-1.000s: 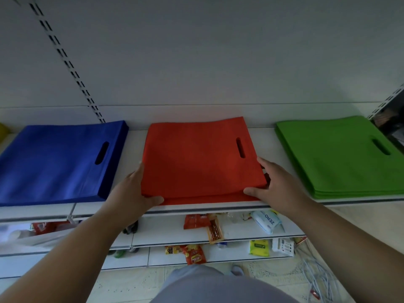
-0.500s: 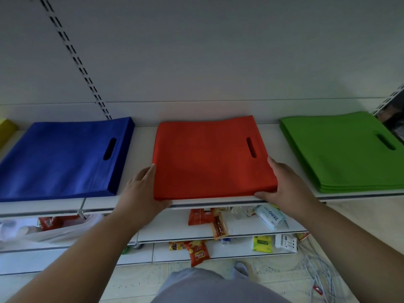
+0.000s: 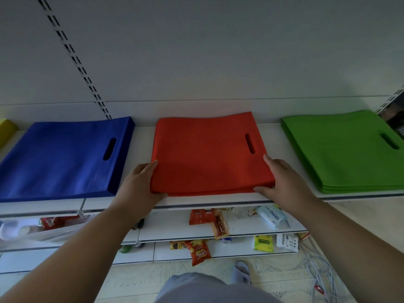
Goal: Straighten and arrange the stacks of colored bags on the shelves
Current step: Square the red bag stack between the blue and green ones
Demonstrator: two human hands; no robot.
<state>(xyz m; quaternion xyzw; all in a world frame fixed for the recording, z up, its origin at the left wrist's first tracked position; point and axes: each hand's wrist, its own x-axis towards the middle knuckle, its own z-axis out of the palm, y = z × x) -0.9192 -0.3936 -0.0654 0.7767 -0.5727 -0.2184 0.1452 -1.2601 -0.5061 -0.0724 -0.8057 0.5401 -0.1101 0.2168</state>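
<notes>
Back wall (image 3: 218, 51): plain white panel, with a slotted upright rail (image 3: 74, 60) running down it at a slant on the left.
Top shelf (image 3: 142, 136): white, long, carries all the bag stacks in a row.
Blue stack (image 3: 59, 158): thick pile, sits left, handle slot on its right side.
Green stack (image 3: 345, 149): far right, layers showing at the front edge.
Red stack (image 3: 207, 152): middle of the shelf, between blue and green and well apart from both, front layers a bit uneven.
Left hand (image 3: 137, 184): flat against the red stack's left front corner, fingers fairly straight along the side, thumb under the front edge.
Right hand (image 3: 284, 180): same deal on the right front corner, fingers straight along the side.
Lower shelves (image 3: 175, 226): kinda messy, snack packets (image 3: 199, 252), a wipes pack (image 3: 271, 216), small boxes.
Floor (image 3: 284, 281): pale tiles, tangle of cables (image 3: 321, 272) on the right.
Yellow thing (image 3: 6, 130): just a sliver at the far left, can't tell what it is.
</notes>
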